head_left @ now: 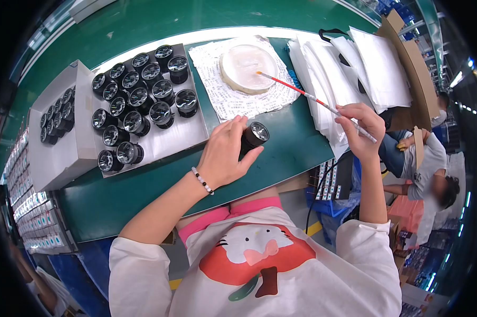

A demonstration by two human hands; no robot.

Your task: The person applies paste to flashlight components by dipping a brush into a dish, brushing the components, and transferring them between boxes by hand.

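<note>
My left hand [225, 153] is closed around a black flashlight head [256, 135], whose clear round lens faces up near the front of the green table. In my right hand [361, 129] is a thin paintbrush [312, 97] with a red and white handle, pinched between the fingers. The brush tip is over a round white dish [249, 66] with pale contents; whether it touches them I cannot tell. Beneath the dish lies a printed sheet [212, 68]. To the left, a shallow white tray [180, 138] holds several similar flashlight heads [138, 98], lenses up.
A deeper white box [82, 153] with more black heads stands at the far left. White sheets [323, 79] are stacked on the right beside a cardboard box [415, 63]. Below the table edge sits a blue bin [331, 206]. Another person [426, 158] is at the right.
</note>
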